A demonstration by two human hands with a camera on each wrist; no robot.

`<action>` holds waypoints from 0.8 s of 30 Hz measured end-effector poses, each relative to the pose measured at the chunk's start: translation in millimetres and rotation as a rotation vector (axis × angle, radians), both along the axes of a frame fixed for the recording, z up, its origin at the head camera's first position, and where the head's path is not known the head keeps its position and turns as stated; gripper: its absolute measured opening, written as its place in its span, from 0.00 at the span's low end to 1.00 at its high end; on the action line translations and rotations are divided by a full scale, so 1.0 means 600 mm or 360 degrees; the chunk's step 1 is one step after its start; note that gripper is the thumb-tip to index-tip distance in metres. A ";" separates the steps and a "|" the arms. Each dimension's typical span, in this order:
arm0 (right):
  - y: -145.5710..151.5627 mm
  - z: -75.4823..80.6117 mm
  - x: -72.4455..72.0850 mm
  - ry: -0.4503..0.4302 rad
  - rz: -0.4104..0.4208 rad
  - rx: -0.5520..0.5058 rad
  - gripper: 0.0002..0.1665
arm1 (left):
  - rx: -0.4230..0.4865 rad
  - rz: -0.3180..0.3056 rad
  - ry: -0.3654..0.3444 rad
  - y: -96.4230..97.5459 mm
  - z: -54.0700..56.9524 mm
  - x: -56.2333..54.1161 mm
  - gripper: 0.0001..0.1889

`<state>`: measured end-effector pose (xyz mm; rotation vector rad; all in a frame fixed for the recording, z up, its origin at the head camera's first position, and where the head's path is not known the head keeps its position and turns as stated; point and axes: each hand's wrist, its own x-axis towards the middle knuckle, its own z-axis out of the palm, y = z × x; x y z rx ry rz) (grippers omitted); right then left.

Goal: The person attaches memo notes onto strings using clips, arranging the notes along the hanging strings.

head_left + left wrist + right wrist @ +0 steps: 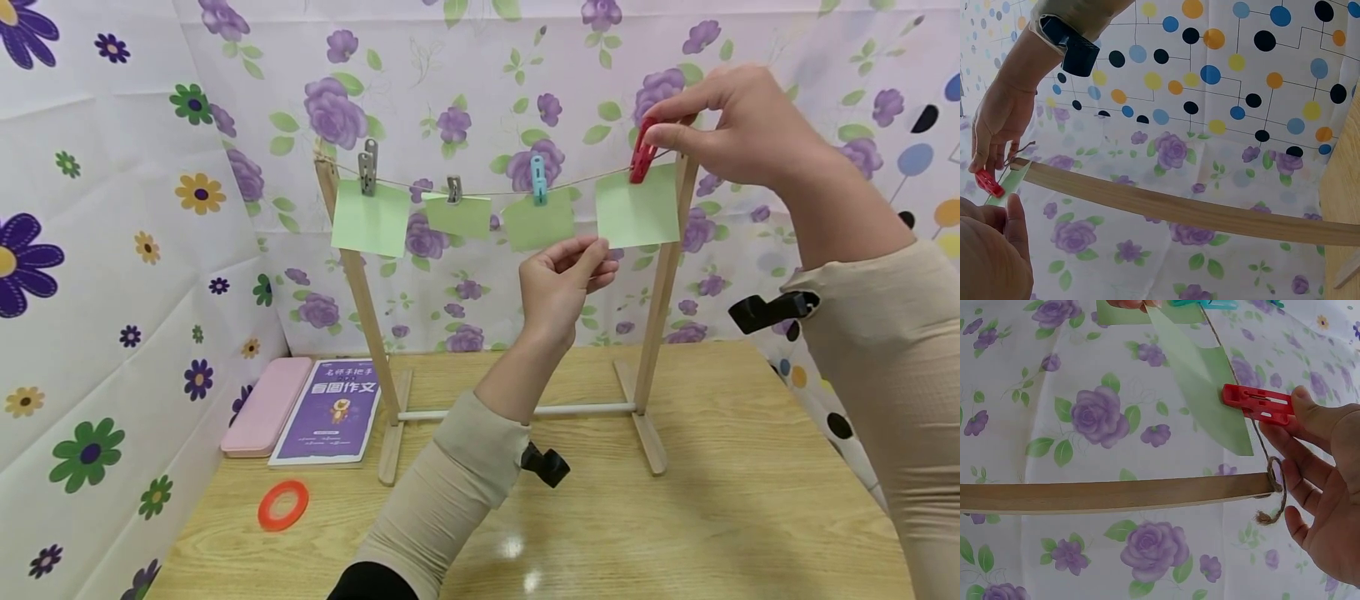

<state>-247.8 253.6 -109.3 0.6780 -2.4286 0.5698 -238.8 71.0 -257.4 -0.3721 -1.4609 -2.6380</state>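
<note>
My right hand [750, 125] pinches a red clothespin [642, 152] between thumb and forefinger. The clothespin sits on the string at the top edge of a pale green paper [637, 208], beside the right post. In the right wrist view, the red clothespin [1259, 403] overlaps both paper and string, and the paper [1200, 381] bends. My left hand [558, 283] pinches that paper's lower left corner between thumb and fingers. Further left along the string hang several green papers, held by a light blue clothespin [538, 179], a small grey clip [453, 189] and grey clothespins [367, 168].
A wooden frame with a right post [663, 292] and left post [363, 308] carries the string; a white bar [585, 409] joins them low down. On the table [712, 517] lie a purple book [327, 417], a pink case [266, 407] and an orange-red ring [282, 505].
</note>
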 end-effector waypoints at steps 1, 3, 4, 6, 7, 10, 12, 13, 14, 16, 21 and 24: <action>0.001 0.000 0.000 -0.0021 0.0004 0.0007 0.15 | -0.0002 -0.0001 0.0001 0.001 0.000 0.001 0.03; 0.002 0.001 -0.001 -0.0068 0.0005 0.0015 0.16 | -0.0008 -0.0009 -0.0003 0.001 -0.001 0.001 0.03; 0.003 0.001 -0.002 -0.0097 0.0003 0.0014 0.17 | -0.0012 -0.0015 -0.0004 0.002 -0.001 0.001 0.04; 0.004 0.001 -0.003 -0.0140 -0.0009 0.0012 0.18 | -0.0023 -0.0025 -0.0010 0.002 0.000 0.001 0.04; 0.005 0.001 -0.003 -0.0163 -0.0018 0.0007 0.19 | -0.0029 -0.0029 -0.0014 0.003 0.000 0.000 0.04; 0.007 0.000 -0.005 -0.0202 -0.0032 0.0001 0.20 | -0.0039 -0.0038 -0.0021 0.004 -0.001 -0.001 0.05; 0.007 0.000 -0.005 -0.0212 -0.0034 -0.0008 0.20 | -0.0035 -0.0037 -0.0022 0.004 -0.001 -0.002 0.05; 0.007 0.000 -0.005 -0.0218 -0.0033 -0.0013 0.21 | -0.0032 -0.0034 -0.0022 0.005 -0.001 -0.002 0.04; 0.008 0.000 -0.005 -0.0220 -0.0031 -0.0013 0.21 | -0.0028 -0.0032 -0.0020 0.005 -0.001 -0.002 0.04; 0.008 -0.001 -0.005 -0.0230 -0.0026 -0.0032 0.22 | -0.0017 -0.0028 -0.0015 0.007 -0.001 -0.003 0.05; 0.010 -0.005 -0.007 -0.0207 -0.0006 -0.0101 0.25 | -0.0002 -0.0025 -0.0003 0.011 -0.002 -0.004 0.05; 0.011 -0.010 -0.010 -0.0138 0.0008 -0.0169 0.25 | 0.0003 -0.0022 0.0004 0.012 -0.005 -0.003 0.05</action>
